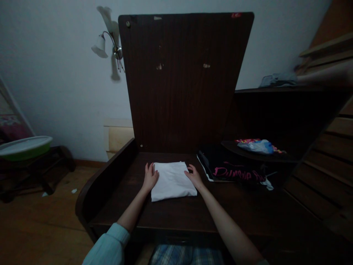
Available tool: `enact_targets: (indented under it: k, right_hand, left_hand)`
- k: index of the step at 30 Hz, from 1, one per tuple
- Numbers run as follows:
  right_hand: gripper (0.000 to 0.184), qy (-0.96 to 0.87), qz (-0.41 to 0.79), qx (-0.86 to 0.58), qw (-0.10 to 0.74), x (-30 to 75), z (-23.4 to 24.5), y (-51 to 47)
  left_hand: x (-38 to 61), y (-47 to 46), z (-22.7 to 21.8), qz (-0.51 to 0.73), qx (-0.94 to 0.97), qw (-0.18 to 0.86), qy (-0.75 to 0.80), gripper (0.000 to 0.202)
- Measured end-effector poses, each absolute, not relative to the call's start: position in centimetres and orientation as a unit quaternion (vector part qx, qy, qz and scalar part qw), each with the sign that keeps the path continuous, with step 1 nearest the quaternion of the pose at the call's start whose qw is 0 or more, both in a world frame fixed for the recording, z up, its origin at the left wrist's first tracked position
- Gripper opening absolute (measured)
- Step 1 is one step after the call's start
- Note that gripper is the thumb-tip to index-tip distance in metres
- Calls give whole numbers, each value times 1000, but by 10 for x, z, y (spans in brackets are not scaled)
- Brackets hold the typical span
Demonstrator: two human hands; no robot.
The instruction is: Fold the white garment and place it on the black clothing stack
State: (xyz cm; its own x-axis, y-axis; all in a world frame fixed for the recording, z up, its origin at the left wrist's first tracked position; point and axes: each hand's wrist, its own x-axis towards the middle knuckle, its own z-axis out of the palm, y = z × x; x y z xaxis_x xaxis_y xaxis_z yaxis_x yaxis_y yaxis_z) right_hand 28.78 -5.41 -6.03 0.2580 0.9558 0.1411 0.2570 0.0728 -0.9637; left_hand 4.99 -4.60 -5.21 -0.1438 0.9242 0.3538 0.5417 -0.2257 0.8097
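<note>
A folded white cloth (172, 181), roughly square, lies flat on the dark wooden desk top (182, 215). My left hand (150, 177) rests along its left edge with the fingers apart, the thumb over the fabric. On the other side, my right hand (194, 177) touches the upper right edge, its fingers spread and slightly bent. Neither hand grips the cloth.
A tall dark panel (184, 81) rises behind the desk. To the right lie folded black clothes with pink lettering (237, 173) and a colourful plastic bag (259, 146) on a low shelf. A raised curved side (91, 191) bounds the desk's left. A green basin (26, 149) stands far left.
</note>
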Motion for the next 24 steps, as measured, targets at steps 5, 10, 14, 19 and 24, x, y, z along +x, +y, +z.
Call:
enact_targets:
  k: [5, 10, 14, 19, 24]
  right_hand:
    - [52, -487, 330, -634, 501, 310, -63, -76]
    - [58, -529, 328, -598, 505, 320, -73, -108]
    - [51, -547, 326, -571, 518, 316, -72, -119]
    - [52, -525, 395, -521, 544, 315, -61, -123]
    - [54, -534, 439, -502, 520, 315, -52, -129]
  left_hand:
    - [36, -89, -43, 395, 646, 196, 623, 32]
    - [27, -141, -43, 340, 658, 235, 629, 35]
    - [32, -155, -40, 347, 644, 207, 650, 35]
    - [30, -151, -46, 375, 646, 225, 626, 34]
    - [26, -149, -47, 442, 639, 275, 567, 33]
